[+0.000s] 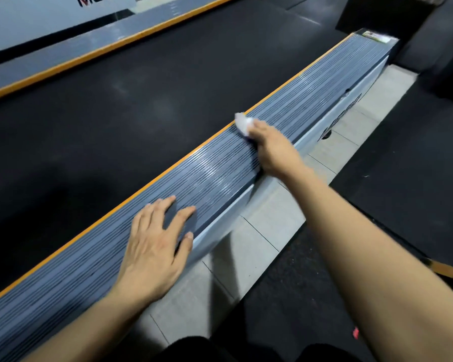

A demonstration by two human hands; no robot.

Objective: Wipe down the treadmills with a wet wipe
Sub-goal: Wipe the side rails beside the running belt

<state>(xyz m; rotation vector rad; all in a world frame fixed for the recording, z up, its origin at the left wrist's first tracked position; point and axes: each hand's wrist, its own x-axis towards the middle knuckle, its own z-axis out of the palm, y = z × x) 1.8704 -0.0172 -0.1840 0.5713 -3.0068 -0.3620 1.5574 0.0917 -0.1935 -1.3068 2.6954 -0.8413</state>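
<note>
A treadmill fills the view, with a black running belt [141,100] and a grey ribbed side rail [311,82] edged in orange running diagonally from lower left to upper right. My right hand [272,150] grips a crumpled white wet wipe [242,122] and presses it on the rail near its middle. A glossy streak lies on the ribs just below that hand. My left hand [154,246] rests flat on the rail lower down, fingers spread, thumb over the outer edge.
A second grey rail with an orange edge [63,61] lies across the belt at upper left. Light floor tiles [285,218] run beside the treadmill, with black rubber mat [403,165] to the right. A dark machine base [377,17] stands at upper right.
</note>
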